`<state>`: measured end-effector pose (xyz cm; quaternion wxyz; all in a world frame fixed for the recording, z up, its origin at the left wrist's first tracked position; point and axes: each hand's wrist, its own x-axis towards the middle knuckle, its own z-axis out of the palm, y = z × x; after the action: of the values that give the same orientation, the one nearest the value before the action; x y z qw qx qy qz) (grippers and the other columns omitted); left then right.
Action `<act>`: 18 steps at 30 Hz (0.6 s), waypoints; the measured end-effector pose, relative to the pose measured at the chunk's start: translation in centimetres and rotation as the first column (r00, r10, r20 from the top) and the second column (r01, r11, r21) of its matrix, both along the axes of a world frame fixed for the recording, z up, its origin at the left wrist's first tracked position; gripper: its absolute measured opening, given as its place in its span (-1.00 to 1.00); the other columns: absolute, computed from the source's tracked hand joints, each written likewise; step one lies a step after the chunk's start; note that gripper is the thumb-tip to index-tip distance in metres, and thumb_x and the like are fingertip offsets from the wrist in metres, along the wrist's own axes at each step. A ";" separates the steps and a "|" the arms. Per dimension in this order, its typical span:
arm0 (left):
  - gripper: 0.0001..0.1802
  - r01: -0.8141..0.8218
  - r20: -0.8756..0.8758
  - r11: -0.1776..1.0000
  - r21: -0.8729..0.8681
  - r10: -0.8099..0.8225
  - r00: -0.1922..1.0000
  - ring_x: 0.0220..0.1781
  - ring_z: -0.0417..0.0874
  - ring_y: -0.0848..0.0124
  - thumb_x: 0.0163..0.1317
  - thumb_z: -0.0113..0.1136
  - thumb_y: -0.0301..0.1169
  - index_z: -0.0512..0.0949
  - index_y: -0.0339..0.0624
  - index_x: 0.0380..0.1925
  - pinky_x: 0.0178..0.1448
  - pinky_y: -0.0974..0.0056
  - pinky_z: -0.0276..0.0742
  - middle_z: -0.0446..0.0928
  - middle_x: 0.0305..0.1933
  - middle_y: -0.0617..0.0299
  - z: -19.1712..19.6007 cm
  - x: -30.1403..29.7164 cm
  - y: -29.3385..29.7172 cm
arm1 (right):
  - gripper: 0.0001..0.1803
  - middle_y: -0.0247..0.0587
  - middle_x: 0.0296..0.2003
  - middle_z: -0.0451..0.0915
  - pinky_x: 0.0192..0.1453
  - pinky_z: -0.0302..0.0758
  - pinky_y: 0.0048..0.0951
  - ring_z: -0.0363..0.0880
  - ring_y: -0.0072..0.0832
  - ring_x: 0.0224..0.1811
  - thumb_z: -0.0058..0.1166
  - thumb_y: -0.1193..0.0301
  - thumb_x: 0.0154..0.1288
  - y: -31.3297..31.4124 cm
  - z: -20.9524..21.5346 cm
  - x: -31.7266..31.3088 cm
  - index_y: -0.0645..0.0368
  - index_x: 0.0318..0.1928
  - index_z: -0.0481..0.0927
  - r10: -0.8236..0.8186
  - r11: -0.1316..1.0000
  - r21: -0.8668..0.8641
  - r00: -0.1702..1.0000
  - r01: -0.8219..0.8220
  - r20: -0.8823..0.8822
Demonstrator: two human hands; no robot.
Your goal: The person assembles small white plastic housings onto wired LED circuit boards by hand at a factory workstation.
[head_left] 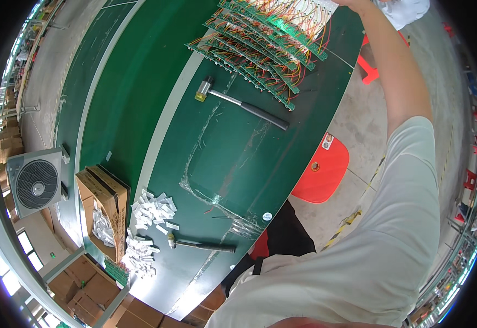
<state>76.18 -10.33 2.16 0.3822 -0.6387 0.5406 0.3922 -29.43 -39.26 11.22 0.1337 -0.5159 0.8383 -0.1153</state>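
Observation:
My right arm reaches up along the table's edge, in a pale short sleeve. At the top edge of the picture my right hand point(352, 3) is mostly cut off, right beside a stack of green circuit boards point(249, 46) with red and yellow wires; its fingers do not show. My left hand is out of sight. Below the boards lies a mallet point(244, 104) with a metal head, a yellowish face and a dark grip. A smaller mallet point(203, 246) rests nearer me, next to two piles of small white pieces point(153, 210).
The green table point(233, 147) carries strips of clear tape. An open cardboard box point(121, 218) with white pieces inside stands at the left, near a grey fan point(38, 186). A red stool point(324, 174) is beside the table, and more cardboard boxes point(93, 292) sit at lower left.

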 end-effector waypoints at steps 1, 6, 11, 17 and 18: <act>-0.64 0.016 -0.011 1.000 -0.005 -0.016 1.000 -0.21 0.83 0.19 0.36 0.22 -0.11 0.72 -0.06 0.00 -0.20 0.12 0.70 0.75 -0.28 -0.03 -0.7 0.5 0.3 | -0.51 0.02 -0.15 0.77 0.02 0.57 -0.20 0.71 -0.17 -0.08 0.39 0.17 0.16 0.2 1.3 0.8 0.26 -0.01 0.76 -0.014 0.998 -0.067 0.999 0.017 0.042; -0.63 0.038 -0.028 0.999 -0.029 -0.039 0.999 -0.21 0.83 0.20 0.37 0.21 -0.11 0.72 -0.06 0.01 -0.20 0.12 0.69 0.75 -0.28 -0.02 -2.7 4.1 4.8 | -0.66 0.06 -0.36 0.76 -0.11 0.61 -0.20 0.75 -0.12 -0.29 0.41 0.25 0.11 1.0 8.9 10.0 0.21 -0.18 0.81 0.017 0.958 -0.279 0.987 -0.062 -0.160; -0.62 0.052 -0.047 0.997 -0.052 -0.054 0.997 -0.21 0.83 0.22 0.37 0.20 -0.11 0.71 -0.06 0.03 -0.20 0.13 0.69 0.75 -0.28 -0.01 -4.8 8.8 9.7 | -0.70 0.13 -0.28 0.75 -0.03 0.64 -0.12 0.77 -0.02 -0.18 0.39 0.26 0.14 2.6 15.5 22.7 0.12 -0.14 0.82 -0.112 0.915 -0.401 0.922 -0.050 -0.371; -0.62 0.051 -0.071 0.995 -0.091 -0.057 0.996 -0.21 0.83 0.23 0.38 0.19 -0.11 0.71 -0.07 0.04 -0.20 0.13 0.69 0.75 -0.27 0.00 -6.0 13.5 13.8 | -0.69 0.09 -0.14 0.75 0.09 0.62 -0.08 0.73 0.01 -0.04 0.35 0.23 0.22 6.0 22.1 34.5 0.06 -0.06 0.81 -0.171 0.875 -0.474 0.852 -0.101 -0.495; -0.63 0.031 -0.250 0.988 -0.149 -0.068 0.966 -0.21 0.82 0.31 0.40 0.19 -0.15 0.70 -0.08 0.07 -0.18 0.19 0.68 0.74 -0.30 0.03 -3.9 10.9 11.3 | -0.69 0.09 -0.14 0.75 0.09 0.62 -0.08 0.73 0.01 -0.04 0.35 0.23 0.22 7.4 23.2 35.6 0.06 -0.06 0.81 -0.184 0.875 -0.474 0.839 -0.097 -0.511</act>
<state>87.04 0.97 -1.77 0.2724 -0.5954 0.6278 0.4209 6.16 -31.86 34.42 -0.2439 -0.5237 0.7978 -0.1726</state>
